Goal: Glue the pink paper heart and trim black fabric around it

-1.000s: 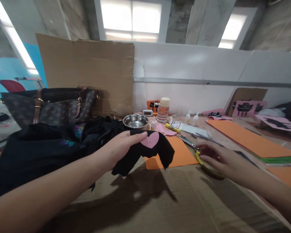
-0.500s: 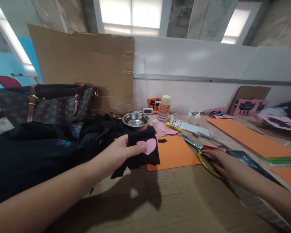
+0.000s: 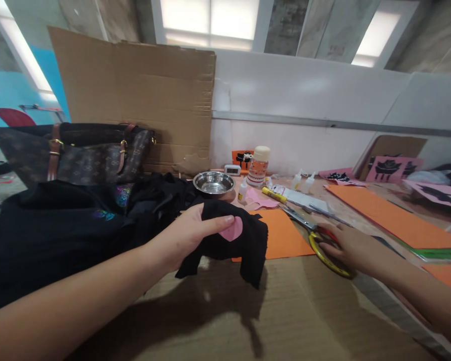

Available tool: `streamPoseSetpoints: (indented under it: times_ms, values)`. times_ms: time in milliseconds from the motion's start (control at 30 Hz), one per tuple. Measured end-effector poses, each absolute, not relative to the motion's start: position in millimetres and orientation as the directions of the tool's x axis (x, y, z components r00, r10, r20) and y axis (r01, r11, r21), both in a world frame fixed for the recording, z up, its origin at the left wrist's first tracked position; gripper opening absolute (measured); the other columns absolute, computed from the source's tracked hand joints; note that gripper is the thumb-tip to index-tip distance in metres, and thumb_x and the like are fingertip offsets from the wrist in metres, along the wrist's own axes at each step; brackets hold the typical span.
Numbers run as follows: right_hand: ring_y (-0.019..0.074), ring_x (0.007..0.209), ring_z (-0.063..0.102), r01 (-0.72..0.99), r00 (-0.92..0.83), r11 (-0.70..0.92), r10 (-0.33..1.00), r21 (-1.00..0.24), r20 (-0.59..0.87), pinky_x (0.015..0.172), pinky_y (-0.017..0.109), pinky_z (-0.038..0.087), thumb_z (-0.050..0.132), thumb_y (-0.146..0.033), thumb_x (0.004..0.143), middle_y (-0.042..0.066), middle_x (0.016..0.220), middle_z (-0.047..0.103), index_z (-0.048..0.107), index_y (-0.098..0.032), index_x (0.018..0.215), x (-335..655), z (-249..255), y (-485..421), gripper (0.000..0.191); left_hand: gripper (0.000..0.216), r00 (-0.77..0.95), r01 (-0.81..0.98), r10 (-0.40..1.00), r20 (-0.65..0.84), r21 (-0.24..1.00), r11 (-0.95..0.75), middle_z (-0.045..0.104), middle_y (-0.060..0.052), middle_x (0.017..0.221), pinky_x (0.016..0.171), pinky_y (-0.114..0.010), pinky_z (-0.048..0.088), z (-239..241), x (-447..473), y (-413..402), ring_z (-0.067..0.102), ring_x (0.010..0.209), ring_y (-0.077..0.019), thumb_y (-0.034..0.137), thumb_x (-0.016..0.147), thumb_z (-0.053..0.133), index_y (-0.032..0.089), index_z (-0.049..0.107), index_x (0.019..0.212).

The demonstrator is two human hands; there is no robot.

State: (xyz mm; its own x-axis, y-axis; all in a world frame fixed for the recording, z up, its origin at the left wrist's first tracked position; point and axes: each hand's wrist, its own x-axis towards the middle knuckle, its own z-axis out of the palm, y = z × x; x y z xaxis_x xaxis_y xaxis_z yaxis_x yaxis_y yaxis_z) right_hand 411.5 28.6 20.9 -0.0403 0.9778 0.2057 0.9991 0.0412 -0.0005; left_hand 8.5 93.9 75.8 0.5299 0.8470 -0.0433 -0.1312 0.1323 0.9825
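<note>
My left hand point(image 3: 186, 235) is closed on a black piece of fabric point(image 3: 244, 248) with a pink heart cutout point(image 3: 232, 232) under the thumb, held just above the cardboard-covered table point(image 3: 285, 311). My right hand point(image 3: 349, 248) rests on the yellow-and-red handles of a pair of scissors point(image 3: 319, 238) lying at the right of an orange sheet point(image 3: 280, 235). Its fingers curl over the handles.
A heap of black cloth point(image 3: 60, 225) and a brown patterned handbag point(image 3: 75, 153) lie left. Behind stand a cardboard sheet point(image 3: 135, 95), a steel bowl point(image 3: 213, 182), a capped bottle point(image 3: 258, 165), glue bottles point(image 3: 300, 180) and a yellow marker point(image 3: 273, 194). Orange paper point(image 3: 387, 213) and pink cutouts point(image 3: 389, 168) lie right.
My right hand has slid onto the scissor handles. My left hand has shifted the black fabric a little, and its lower flap now hangs down further.
</note>
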Motion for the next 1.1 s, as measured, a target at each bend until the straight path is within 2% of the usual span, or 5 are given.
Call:
streamPoseSetpoints:
  times_ms: [433,533,667,867,1100]
  values:
    - [0.0406,0.111,0.074,0.95,0.128,-0.067,0.974,-0.304,0.187,0.089,0.051,0.063,0.065,-0.043,0.084,0.015,0.131,0.075,0.066,-0.024,0.139,430.4,25.7,-4.7,0.058,0.041,0.493,-0.092,0.841,-0.225,0.947,0.307,0.083,-0.009,0.095,0.08,-0.033,0.059,81.2,6.8,85.2,0.077,0.093,-0.0295,0.048,0.067,0.092,0.018,0.081,0.094]
    - [0.0278,0.082,0.076,0.771,0.237,-0.082,0.957,-0.631,0.165,0.066,0.037,0.064,0.071,-0.048,0.085,0.009,0.106,0.077,0.058,-0.03,0.141,405.6,31.3,-21.4,0.06,0.048,0.436,-0.1,0.856,-0.278,0.93,0.353,0.083,-0.013,0.105,0.085,-0.041,0.06,80.0,7.5,83.1,0.076,0.101,-0.0353,0.054,0.071,0.088,0.017,0.079,0.101]
    - [0.0096,0.034,0.037,0.339,0.171,0.029,0.981,-0.94,0.091,0.033,0.023,0.036,0.068,-0.057,0.093,-0.01,0.059,0.046,0.049,-0.032,0.132,338.4,55.8,-28.3,0.05,0.046,0.509,-0.17,0.831,-0.223,0.92,0.352,0.083,-0.011,0.107,0.096,-0.041,0.057,81.3,9.9,78.3,0.075,0.109,-0.0341,0.055,0.077,0.082,0.018,0.08,0.104]
    - [0.0127,0.05,0.059,0.141,-0.032,0.262,0.965,-0.955,0.26,0.039,0.024,0.049,0.07,-0.064,0.09,0.001,0.089,0.068,0.048,-0.03,0.116,254.8,79.0,-10.3,0.049,0.038,0.603,-0.257,0.781,-0.162,0.888,0.382,0.083,-0.009,0.103,0.099,-0.04,0.057,87.3,11.0,70.8,0.076,0.107,-0.0322,0.051,0.08,0.079,0.017,0.08,0.097]
    - [0.0074,0.035,0.04,0.082,0.065,0.187,0.979,-0.979,0.192,0.034,0.018,0.032,0.082,-0.059,0.079,-0.013,0.056,0.049,0.046,-0.029,0.106,230.1,74.4,7.6,0.054,0.039,0.613,-0.246,0.771,-0.17,0.887,0.391,0.083,-0.007,0.096,0.094,-0.038,0.058,82.3,9.6,69.5,0.077,0.099,-0.0305,0.054,0.082,0.079,0.018,0.081,0.097]
